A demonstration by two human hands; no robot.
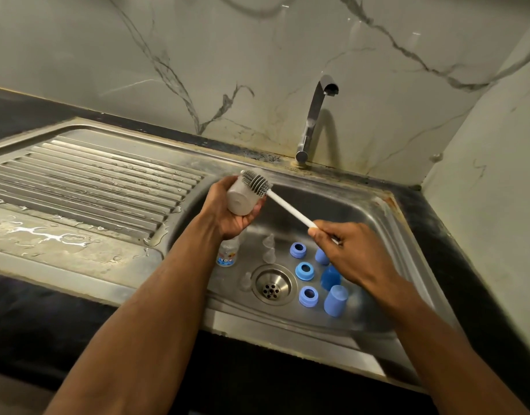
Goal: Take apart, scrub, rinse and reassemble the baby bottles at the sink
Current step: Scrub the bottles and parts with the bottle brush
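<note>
1. 1 clear baby bottle [242, 202] is in hand, held on its side over the sink basin [362, 214] by the left hand [227, 209], whose fingers curl round its body. The grey bristled head of the bottle brush [257, 182] sits at the bottle's mouth, seemingly only partly inside.
2. The right hand [352, 256] pinches the far end of the brush's white handle [290, 209]. Held that far back, the head could skid off the rim and flick water about.
3. A wet bottle may slip from the left hand and drop onto the parts below.
4. 3 blue collar rings [305, 271] and 3 blue caps [335, 300] stand on the basin floor; 3 clear teats [269, 255] lie nearer the drain [272, 284], where rinse water could push them.
5. A second bottle [227, 254] stands just under the left wrist; a lowered arm could knock it over.
6. The tap [314, 115] looks dry; the drainboard [87, 181] is wet.
</note>
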